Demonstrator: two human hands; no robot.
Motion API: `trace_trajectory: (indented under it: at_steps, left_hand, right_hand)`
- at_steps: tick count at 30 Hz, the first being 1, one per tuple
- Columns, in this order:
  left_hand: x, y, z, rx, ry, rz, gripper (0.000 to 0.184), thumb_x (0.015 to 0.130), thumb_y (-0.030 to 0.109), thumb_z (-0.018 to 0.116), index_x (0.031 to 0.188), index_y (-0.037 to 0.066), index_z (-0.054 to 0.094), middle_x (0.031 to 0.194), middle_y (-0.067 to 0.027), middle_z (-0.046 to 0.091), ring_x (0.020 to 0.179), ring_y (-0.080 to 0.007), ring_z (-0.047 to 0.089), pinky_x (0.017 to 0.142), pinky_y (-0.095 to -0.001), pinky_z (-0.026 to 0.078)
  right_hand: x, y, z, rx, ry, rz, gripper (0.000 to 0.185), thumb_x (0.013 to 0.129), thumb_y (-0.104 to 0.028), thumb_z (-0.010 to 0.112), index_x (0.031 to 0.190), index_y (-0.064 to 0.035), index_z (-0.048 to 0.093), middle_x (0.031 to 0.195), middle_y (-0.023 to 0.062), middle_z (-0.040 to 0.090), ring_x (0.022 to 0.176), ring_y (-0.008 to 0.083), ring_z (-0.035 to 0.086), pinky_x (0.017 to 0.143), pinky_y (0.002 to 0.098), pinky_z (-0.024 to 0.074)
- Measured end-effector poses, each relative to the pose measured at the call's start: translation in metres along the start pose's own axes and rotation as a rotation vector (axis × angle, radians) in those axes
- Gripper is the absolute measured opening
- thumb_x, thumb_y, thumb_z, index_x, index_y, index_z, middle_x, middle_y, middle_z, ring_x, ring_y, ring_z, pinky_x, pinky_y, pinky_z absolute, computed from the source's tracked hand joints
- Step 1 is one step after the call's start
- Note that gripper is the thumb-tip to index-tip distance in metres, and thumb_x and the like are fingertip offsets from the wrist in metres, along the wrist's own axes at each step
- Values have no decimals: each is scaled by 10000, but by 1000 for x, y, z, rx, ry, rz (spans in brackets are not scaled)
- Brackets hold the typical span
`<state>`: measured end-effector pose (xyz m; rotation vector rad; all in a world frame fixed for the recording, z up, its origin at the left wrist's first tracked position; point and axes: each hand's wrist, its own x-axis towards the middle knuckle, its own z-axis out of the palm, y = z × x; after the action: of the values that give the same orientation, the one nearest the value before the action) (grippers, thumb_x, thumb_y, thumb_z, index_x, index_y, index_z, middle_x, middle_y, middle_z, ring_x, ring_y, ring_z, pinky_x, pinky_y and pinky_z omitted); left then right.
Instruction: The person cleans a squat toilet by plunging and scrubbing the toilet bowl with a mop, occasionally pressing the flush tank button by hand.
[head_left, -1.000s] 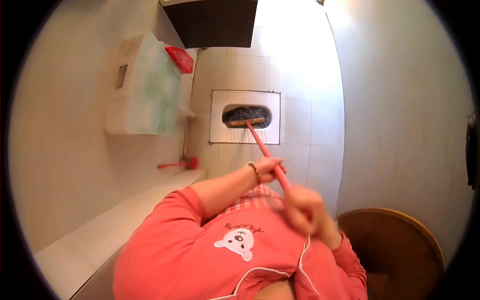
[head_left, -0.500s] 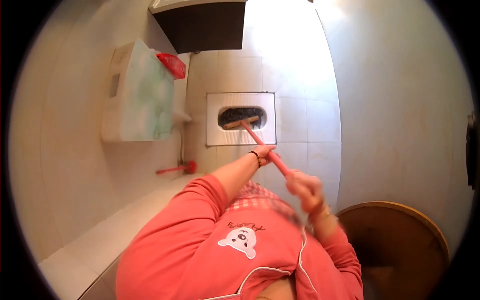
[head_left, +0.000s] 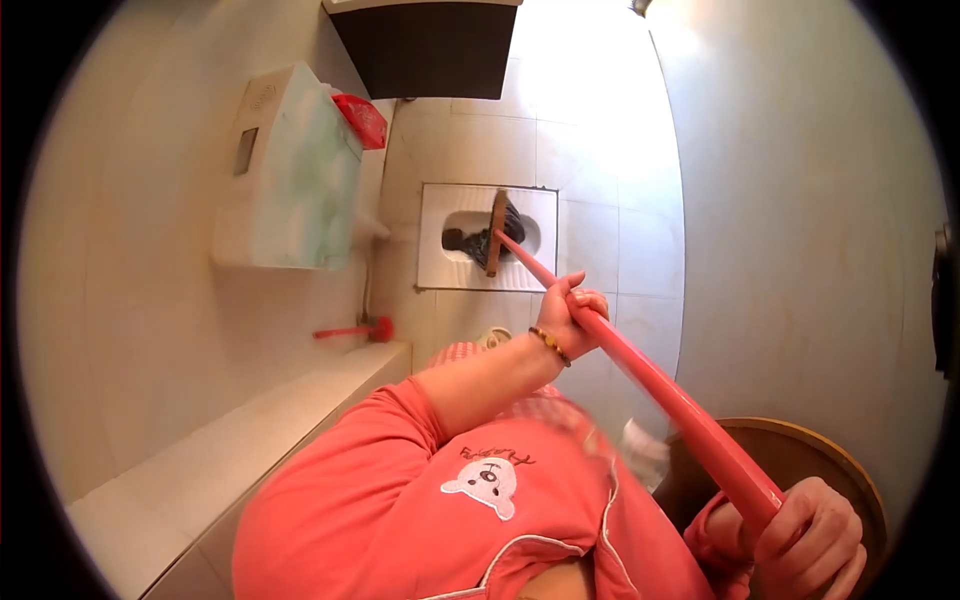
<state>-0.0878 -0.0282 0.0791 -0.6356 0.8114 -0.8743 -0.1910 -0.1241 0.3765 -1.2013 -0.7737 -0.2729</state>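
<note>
Left hand: my fingers curl round the pink mop handle, partway along.
Right hand: my fingers are closed round its near end.
Bracelet: on my left wrist.
Mop head: over the squat toilet, dark strands in the basin.

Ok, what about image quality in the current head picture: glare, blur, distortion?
Head view: glare washes out the far floor; head view: the floor's right edge bows and the corners go black; head view: the checked cloth looks smeared, while the pink pole is fairly sharp.
</note>
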Motion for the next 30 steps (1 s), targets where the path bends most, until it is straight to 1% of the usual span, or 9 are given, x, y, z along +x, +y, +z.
trace_trajectory:
  at_steps: [2, 5, 6, 7, 10, 18, 22, 26, 30]
  left_hand:
    - [-4, 8, -8, -101, -84, -105, 342, 803, 135, 574, 549, 92, 350, 524, 16, 401, 465, -93, 432, 474, -209, 436]
    - [2, 24, -20, 319, 318, 307, 226, 804, 143, 583, 716, 60, 391, 542, 5, 413, 457, -110, 463, 463, -203, 440]
    - [6, 34, -26, 322, 322, 309, 226, 804, 143, 583, 716, 60, 391, 542, 5, 413, 457, -110, 463, 463, -203, 440]
    - [14, 55, -37, 529, 457, 371, 218, 816, 135, 572, 758, 56, 377, 551, -4, 413, 465, -119, 468, 454, -207, 438]
    - [31, 144, -94, 801, 627, 298, 223, 830, 100, 556, 884, 38, 349, 620, -45, 433, 505, -152, 484, 478, -251, 461]
    - [26, 95, -72, 884, 537, 279, 132, 869, 82, 482, 828, 40, 364, 576, -38, 435, 487, -149, 459, 455, -254, 438]
    - [54, 122, -79, 1032, 821, 310, 99, 873, 74, 476, 843, 28, 394, 593, -52, 436, 499, -156, 466, 473, -262, 456]
    - [13, 59, -55, 1102, 790, 290, 116, 866, 74, 495, 872, 8, 400, 633, -63, 456, 525, -171, 493, 499, -278, 485]
    - [47, 107, -81, 1094, 881, 258, 107, 869, 67, 496, 880, 3, 411, 669, -66, 482, 568, -174, 518, 546, -284, 513]
  right_hand:
    - [-4, 12, 12, -96, 32, 30, 96, 846, -204, 541, 930, -169, 570, 732, -28, 501, 625, 102, 486, 565, 264, 408]
    - [8, 73, -17, 64, -563, 166, 237, 731, -61, 567, 513, -95, 481, 541, 34, 518, 450, 147, 475, 383, 257, 347]
    - [-31, 67, -4, -847, -515, 362, 104, 615, -87, 611, 604, -87, 508, 543, 42, 456, 548, 212, 486, 492, 365, 391]
    - [-32, 105, -20, -538, -746, 408, 83, 624, -58, 585, 706, -63, 576, 615, 69, 524, 562, 226, 486, 543, 360, 404]
    - [-91, 181, -3, -234, -507, 614, 245, 624, -24, 555, 855, -50, 634, 648, 84, 550, 611, 260, 490, 617, 330, 422]
    - [-97, 155, -12, -403, -194, 600, 172, 575, 17, 483, 703, -15, 593, 580, 78, 511, 515, 263, 460, 550, 335, 409]
    - [-122, 169, -20, -405, -186, 633, 166, 587, 25, 468, 687, -25, 590, 580, 81, 512, 525, 259, 470, 548, 332, 403]
    - [-101, 128, -17, -320, -178, 683, 164, 602, 28, 456, 678, -32, 588, 585, 81, 523, 564, 241, 489, 561, 326, 408]
    - [-139, 162, -23, -367, -82, 717, 164, 610, 55, 435, 660, -24, 570, 590, 65, 524, 605, 237, 489, 573, 329, 414]
